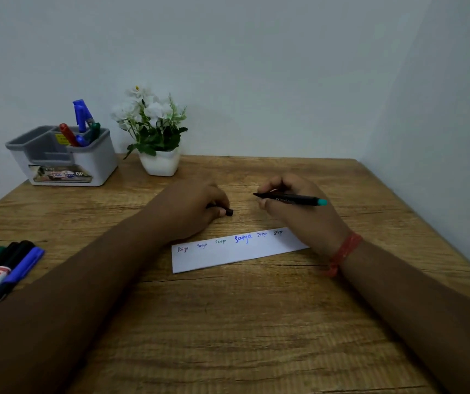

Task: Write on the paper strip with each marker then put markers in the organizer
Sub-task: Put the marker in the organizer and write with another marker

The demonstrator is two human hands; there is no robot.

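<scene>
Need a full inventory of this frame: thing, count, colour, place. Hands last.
paper strip: 1, white, centre of table, six handwritten words along its top edge
pen: 1, black with teal end, uncapped, in right hand
cap: 1, black, in left hand
organizer: 1, grey and white, far left of table
markers in organizer: about 4, red, blue, green, standing in its right compartment
loose markers: about 5, red, green, black, blue, left table edge
flower pot: 1, white with white flowers, right of organizer
table: 1, wood
wristband: 1, red, right wrist
left hand: pinches cap
right hand: grips pen
</scene>
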